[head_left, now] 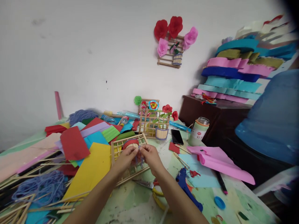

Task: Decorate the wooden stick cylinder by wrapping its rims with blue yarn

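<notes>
A lattice frame of thin wooden sticks (112, 155) lies on the table in front of me. On it sits a small stick basket with a red band (130, 143). My left hand (127, 157) is closed in a pinch at the basket's near side. Close beside it, my right hand (150, 157) pinches too, fingertips almost meeting the left. Purple yarn (141, 161) runs between the fingertips and hangs down over the lattice. Scissors with yellow-and-red handles (153, 186) lie below my right wrist, partly hidden by the forearm.
Coloured paper (93, 168), purple yarn (42, 186) and loose sticks crowd the left. A finished lattice with paper flowers (154, 121) stands behind. To the right are a phone (177, 137), a jar (198, 133), a blue glue gun (187, 189), pink paper (221, 163) and a marker (220, 182).
</notes>
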`<state>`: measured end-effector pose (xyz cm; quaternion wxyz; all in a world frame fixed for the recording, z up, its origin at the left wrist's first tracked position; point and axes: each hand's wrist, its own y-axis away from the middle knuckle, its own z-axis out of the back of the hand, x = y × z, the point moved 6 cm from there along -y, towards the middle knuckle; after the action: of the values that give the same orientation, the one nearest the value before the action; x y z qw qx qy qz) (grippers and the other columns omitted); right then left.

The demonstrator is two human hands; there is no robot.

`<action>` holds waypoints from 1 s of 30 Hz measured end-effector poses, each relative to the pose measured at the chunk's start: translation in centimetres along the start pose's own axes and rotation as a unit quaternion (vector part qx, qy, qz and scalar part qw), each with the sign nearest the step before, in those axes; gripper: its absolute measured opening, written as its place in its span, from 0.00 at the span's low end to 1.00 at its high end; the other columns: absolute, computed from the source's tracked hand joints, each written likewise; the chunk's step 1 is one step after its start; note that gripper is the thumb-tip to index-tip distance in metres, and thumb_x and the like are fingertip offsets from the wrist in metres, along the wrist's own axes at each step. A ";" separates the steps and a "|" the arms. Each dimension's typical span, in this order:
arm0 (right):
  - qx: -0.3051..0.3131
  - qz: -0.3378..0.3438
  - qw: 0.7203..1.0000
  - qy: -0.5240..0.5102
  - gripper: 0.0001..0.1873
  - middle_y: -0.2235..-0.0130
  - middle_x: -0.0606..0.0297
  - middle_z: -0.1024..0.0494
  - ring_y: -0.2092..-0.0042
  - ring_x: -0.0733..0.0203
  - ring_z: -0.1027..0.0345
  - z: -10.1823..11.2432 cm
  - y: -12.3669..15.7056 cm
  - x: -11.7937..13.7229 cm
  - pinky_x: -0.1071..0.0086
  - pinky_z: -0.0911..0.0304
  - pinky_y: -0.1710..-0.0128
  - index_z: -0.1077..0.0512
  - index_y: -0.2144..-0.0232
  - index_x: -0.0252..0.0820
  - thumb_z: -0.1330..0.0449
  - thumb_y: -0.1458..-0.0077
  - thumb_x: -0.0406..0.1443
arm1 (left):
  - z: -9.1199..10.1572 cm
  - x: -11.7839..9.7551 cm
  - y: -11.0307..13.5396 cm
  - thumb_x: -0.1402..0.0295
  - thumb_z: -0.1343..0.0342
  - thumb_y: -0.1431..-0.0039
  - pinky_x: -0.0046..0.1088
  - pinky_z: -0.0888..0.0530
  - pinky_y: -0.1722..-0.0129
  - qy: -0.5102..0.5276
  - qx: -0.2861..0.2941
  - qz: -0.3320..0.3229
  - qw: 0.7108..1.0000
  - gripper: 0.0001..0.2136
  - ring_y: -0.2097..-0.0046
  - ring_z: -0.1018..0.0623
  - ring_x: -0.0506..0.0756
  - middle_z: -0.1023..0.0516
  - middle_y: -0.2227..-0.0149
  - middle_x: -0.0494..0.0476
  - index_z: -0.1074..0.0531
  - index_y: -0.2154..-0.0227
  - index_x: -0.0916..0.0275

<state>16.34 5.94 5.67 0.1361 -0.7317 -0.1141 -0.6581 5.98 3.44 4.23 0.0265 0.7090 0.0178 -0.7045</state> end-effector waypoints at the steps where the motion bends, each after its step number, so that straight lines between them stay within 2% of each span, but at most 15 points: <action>1: 0.002 0.005 1.000 0.005 0.11 0.84 0.72 0.38 0.82 0.72 0.48 0.0 -0.1 -0.1 0.77 0.54 0.81 0.37 0.82 0.38 0.45 0.56 0.39 | -0.2 0.1 0.0 0.49 0.43 0.57 0.28 0.31 0.72 0.010 0.010 0.008 1.000 0.20 0.73 0.29 0.52 0.29 0.76 0.52 0.31 0.75 0.64; 3: 0.009 0.012 1.000 0.017 0.10 0.84 0.71 0.36 0.81 0.71 0.45 -0.2 -0.2 -0.2 0.76 0.51 0.80 0.36 0.82 0.38 0.45 0.56 0.39 | -0.2 0.1 0.0 0.50 0.42 0.57 0.28 0.31 0.72 0.026 0.007 0.002 1.000 0.20 0.73 0.29 0.52 0.28 0.75 0.52 0.30 0.73 0.64; 7: 0.038 0.017 0.998 0.044 0.10 0.83 0.70 0.34 0.80 0.72 0.46 -0.5 -0.1 -0.4 0.77 0.51 0.79 0.34 0.81 0.37 0.44 0.56 0.39 | 0.5 -0.4 -0.3 0.54 0.41 0.57 0.29 0.31 0.68 0.028 -0.025 -0.060 0.998 0.21 0.67 0.27 0.54 0.25 0.68 0.56 0.27 0.64 0.64; 9: 0.044 0.019 0.997 0.060 0.11 0.84 0.71 0.36 0.81 0.73 0.49 -0.5 0.0 -0.4 0.78 0.54 0.80 0.35 0.82 0.37 0.44 0.56 0.39 | 0.7 -0.6 -0.3 0.55 0.42 0.55 0.27 0.33 0.70 -0.002 -0.019 -0.073 0.997 0.21 0.71 0.28 0.53 0.26 0.72 0.54 0.28 0.62 0.64; 12: 0.041 0.024 0.995 0.083 0.13 0.84 0.72 0.39 0.81 0.74 0.53 -0.4 0.0 -0.5 0.78 0.56 0.80 0.37 0.84 0.37 0.44 0.55 0.39 | 0.6 -1.1 0.0 0.56 0.47 0.50 0.24 0.37 0.77 -0.079 -0.004 -0.067 0.995 0.17 0.79 0.34 0.49 0.31 0.80 0.49 0.27 0.66 0.65; 18: 0.040 0.029 0.990 0.129 0.12 0.84 0.71 0.37 0.81 0.72 0.50 -0.1 -0.2 -0.6 0.77 0.54 0.80 0.34 0.81 0.37 0.45 0.53 0.40 | 0.5 -2.7 0.7 0.57 0.50 0.48 0.23 0.40 0.79 -0.161 -0.002 -0.090 0.983 0.16 0.78 0.35 0.50 0.35 0.84 0.48 0.28 0.78 0.64; 23: 0.037 0.045 0.983 0.175 0.12 0.84 0.70 0.36 0.81 0.71 0.47 0.1 -0.3 -0.3 0.76 0.51 0.78 0.34 0.82 0.37 0.48 0.51 0.37 | 0.8 -3.4 0.7 0.61 0.47 0.52 0.24 0.38 0.75 -0.178 0.008 -0.105 0.978 0.12 0.76 0.33 0.51 0.31 0.83 0.49 0.27 0.80 0.64; 27: 0.038 0.068 0.969 0.234 0.13 0.82 0.67 0.32 0.78 0.68 0.43 0.2 -0.2 0.1 0.75 0.49 0.75 0.33 0.83 0.37 0.47 0.50 0.35 | 1.4 -3.3 0.5 0.64 0.45 0.55 0.27 0.36 0.70 -0.192 -0.017 -0.115 0.975 0.09 0.73 0.30 0.53 0.27 0.79 0.51 0.26 0.81 0.64; 30: -0.004 0.097 0.950 0.296 0.10 0.76 0.62 0.27 0.72 0.64 0.39 0.6 0.5 1.1 0.73 0.51 0.72 0.29 0.79 0.38 0.46 0.50 0.35 | 1.8 -3.0 0.4 0.64 0.44 0.55 0.28 0.36 0.69 -0.188 -0.046 -0.115 0.974 0.09 0.71 0.29 0.55 0.26 0.77 0.52 0.25 0.79 0.65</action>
<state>17.18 5.69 6.71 0.2242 -0.5117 0.0053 -0.8294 4.21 2.98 7.24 -0.0188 0.5551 0.1264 -0.8219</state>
